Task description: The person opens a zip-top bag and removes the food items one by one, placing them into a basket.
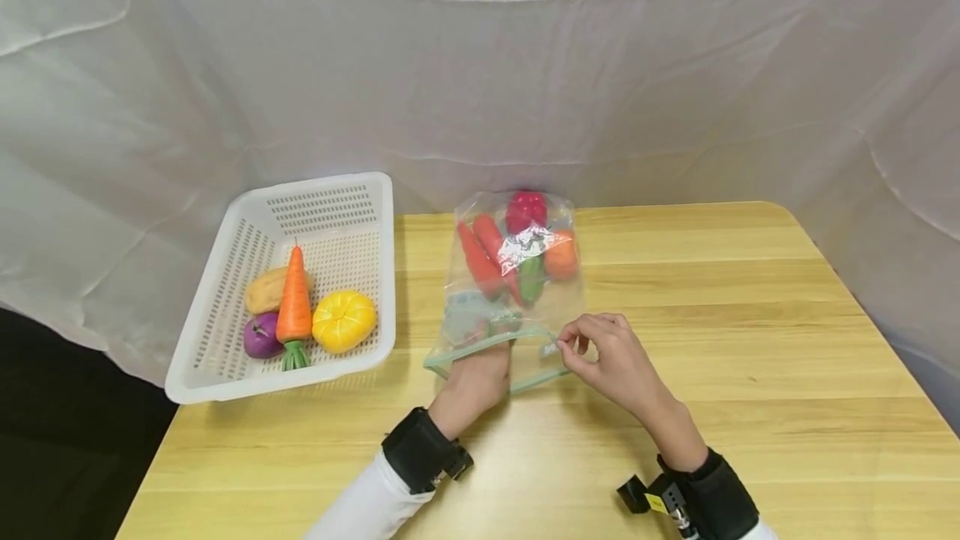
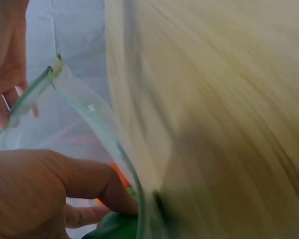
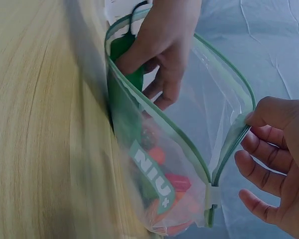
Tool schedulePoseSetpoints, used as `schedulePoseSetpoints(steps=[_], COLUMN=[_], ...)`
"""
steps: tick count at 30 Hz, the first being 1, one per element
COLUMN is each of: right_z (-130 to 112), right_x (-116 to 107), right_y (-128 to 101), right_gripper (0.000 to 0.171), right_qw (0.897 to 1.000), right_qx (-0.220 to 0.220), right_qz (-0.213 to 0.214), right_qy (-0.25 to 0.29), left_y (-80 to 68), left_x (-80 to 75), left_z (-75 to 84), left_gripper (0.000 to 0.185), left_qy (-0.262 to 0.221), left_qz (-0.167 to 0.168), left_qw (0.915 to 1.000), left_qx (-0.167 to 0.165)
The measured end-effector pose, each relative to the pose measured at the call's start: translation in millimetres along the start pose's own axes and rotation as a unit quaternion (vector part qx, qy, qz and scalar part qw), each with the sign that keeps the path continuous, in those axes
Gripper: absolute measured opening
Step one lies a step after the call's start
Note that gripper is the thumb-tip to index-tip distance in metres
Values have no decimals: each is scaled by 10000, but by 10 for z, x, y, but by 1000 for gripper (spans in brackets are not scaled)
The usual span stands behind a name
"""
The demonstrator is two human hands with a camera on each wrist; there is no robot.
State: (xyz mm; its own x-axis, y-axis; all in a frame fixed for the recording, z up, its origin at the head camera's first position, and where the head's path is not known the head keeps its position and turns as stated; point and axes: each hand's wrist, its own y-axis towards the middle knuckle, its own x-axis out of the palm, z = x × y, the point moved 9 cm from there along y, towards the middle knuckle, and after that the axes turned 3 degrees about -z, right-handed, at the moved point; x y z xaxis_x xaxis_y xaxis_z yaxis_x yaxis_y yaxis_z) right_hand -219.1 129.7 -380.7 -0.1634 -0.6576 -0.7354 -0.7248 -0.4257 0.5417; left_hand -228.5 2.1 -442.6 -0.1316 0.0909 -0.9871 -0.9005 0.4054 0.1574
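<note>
Wooden tabletop [image 1: 712, 340] lay under your hands: your left hand [image 1: 474, 377] reached inside the zip bag [image 1: 517, 290], gripping a green vegetable [image 3: 123, 47], while your right hand [image 1: 611, 357] pinched its rim.

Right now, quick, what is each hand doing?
Left hand: reaching inside the zip bag, gripping a green toy vegetable.
Right hand: pinching the bag's green zip edge, holding it open.

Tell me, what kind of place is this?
Probably a staged recording set, not a real kitchen. A white sheet hangs behind a wooden table, and toy vegetables fill a white basket and a clear zip bag that both hands hold open.
</note>
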Motion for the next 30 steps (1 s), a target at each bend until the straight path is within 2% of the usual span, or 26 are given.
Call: schedulePoseSetpoints(steps=[1,3,6,12,15,22,30], right_z=[1,0,-2,14,25,31,18], right_x=[-1,-3,-5,-2,4,8,2], right_y=[1,1,1,-7,-14,-16,-12], right_gripper=[13,13,13,13,13,13,13], right_qw=[10000,10000,10000,10000,10000,9999,9999], right_qx=[11,13,22,68,89,124,102], right_qz=[-2,-5,-7,-28,-34,-57,-48], right_qy=[-3,-13,-18,5,-18,-37,-8], left_y=[10,13,-29,-154,-211,-341,-507], left_x=[24,37,12,-124,-222,-421,-587], left_z=[-7,13,75,159,163,136,-28], left_gripper=[59,68,72,64,62,62,56], left_qy=[-280,-459,-451,-598,-672,-757,-1195], left_qz=[-333,-676,-883,-1083,-1094,-843,-576], left_qw=[9990,9966,9949,9890,9866,9829,9833], left_qx=[-94,-74,201,813,1002,1450,1248])
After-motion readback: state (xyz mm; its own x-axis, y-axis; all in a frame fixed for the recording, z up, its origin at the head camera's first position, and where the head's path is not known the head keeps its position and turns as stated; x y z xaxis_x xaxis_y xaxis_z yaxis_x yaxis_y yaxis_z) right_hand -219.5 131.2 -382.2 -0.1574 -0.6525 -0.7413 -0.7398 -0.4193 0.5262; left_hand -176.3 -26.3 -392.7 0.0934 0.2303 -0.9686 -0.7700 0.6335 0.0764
